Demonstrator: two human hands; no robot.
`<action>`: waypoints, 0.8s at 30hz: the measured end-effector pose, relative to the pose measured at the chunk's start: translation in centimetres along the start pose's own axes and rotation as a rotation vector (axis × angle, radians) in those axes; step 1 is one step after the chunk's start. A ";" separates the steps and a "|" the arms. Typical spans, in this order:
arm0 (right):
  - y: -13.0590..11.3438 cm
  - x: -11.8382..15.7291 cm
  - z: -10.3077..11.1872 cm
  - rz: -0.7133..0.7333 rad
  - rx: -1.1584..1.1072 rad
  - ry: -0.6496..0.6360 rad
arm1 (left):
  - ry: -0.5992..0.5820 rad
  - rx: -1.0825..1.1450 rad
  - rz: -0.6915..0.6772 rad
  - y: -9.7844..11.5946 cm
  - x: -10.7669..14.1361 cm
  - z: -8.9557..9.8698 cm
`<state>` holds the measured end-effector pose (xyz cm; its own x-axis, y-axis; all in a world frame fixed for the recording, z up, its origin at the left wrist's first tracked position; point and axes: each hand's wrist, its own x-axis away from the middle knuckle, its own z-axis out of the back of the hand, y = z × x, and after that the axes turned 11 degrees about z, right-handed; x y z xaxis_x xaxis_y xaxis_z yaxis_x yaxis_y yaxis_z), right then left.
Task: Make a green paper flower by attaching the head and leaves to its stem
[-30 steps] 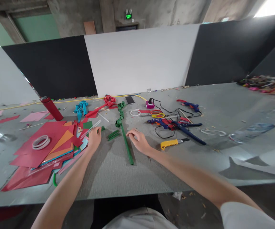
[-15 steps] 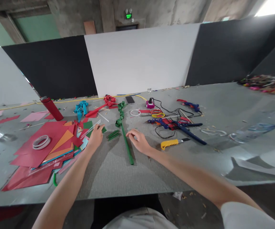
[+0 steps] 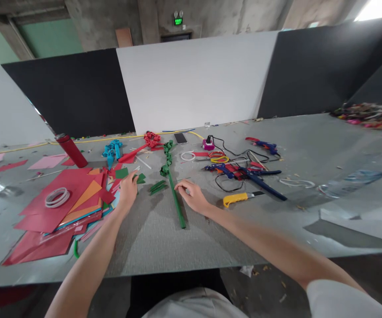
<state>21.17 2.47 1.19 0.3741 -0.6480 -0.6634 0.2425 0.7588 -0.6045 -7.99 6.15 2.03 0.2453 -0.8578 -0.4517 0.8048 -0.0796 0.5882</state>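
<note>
A green paper stem (image 3: 177, 201) with twisted, folded leaves (image 3: 167, 152) along its upper end lies in the middle of the table. Just right of it rests my right hand (image 3: 192, 195), its fingers curled together; whatever is in them is hidden. My left hand (image 3: 129, 191) is over the loose paper to the left, thumb and fingers closed at a small green paper piece (image 3: 140, 179). Beyond that hand lies another green paper scrap (image 3: 121, 173). Folded green strips (image 3: 158, 187) sit between the hand and the stem.
Left are stacked red and orange papers (image 3: 34, 212) with tape rolls (image 3: 58, 197) and a red bottle (image 3: 71, 151). Behind are blue (image 3: 112, 150) and red (image 3: 151, 139) paper flowers and a phone (image 3: 180, 138). Right are a yellow cutter (image 3: 235, 199), glue gun (image 3: 220, 169) and cords.
My left hand has drawn slightly left, and the small green paper piece at its fingertips has shifted with it. My right hand and the stem have stayed put.
</note>
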 end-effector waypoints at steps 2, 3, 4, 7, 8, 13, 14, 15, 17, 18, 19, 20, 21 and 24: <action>0.0 0.0 0.0 0.005 -0.001 0.000 | 0.017 0.020 0.077 0.3 -0.2 0.7; 0.0 0.0 0.0 0.007 -0.002 -0.001 | 0.027 0.030 0.110 0.4 -0.3 1.0; 0.0 0.0 0.0 0.008 -0.003 -0.002 | 0.037 0.044 0.138 0.5 -0.4 1.4; 0.0 -0.1 0.0 0.005 -0.007 -0.006 | 0.051 0.131 0.186 0.8 -0.6 2.2; 0.0 -0.1 0.0 0.002 -0.011 -0.008 | 0.043 0.173 0.191 1.1 -0.6 2.4; -0.4 0.1 0.0 -0.061 -0.083 0.008 | -0.057 0.389 0.190 3.9 1.2 2.4; -0.6 0.2 -0.1 -0.087 -0.113 0.013 | -0.104 0.436 0.194 4.8 1.9 2.3; -0.8 0.3 -0.3 -0.113 -0.148 0.012 | -0.148 0.488 0.200 5.7 2.7 2.1; -1.5 0.5 -0.7 -0.158 -0.211 -0.015 | -0.226 0.539 0.187 7.5 4.5 1.8; -1.8 0.6 -0.9 -0.173 -0.222 -0.041 | -0.257 0.550 0.172 8.3 5.3 1.7; -2.1 0.7 -1.2 -0.183 -0.213 -0.067 | -0.281 0.557 0.159 8.9 6.1 1.5; -2.3 0.7 -1.4 -0.186 -0.195 -0.086 | -0.306 0.561 0.148 9.3 6.8 1.3; -2.5 0.7 -1.5 -0.186 -0.180 -0.094 | -0.337 0.564 0.138 9.6 7.3 1.1; -2.4 0.6 -1.7 -0.189 -0.236 -0.035 | -0.410 0.613 0.144 9.7 8.0 0.6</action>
<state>19.27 0.13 1.50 0.3739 -0.7704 -0.5164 0.0971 0.5862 -0.8043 1.42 -1.74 4.52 0.0080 -0.9919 -0.1267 0.3049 -0.1182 0.9450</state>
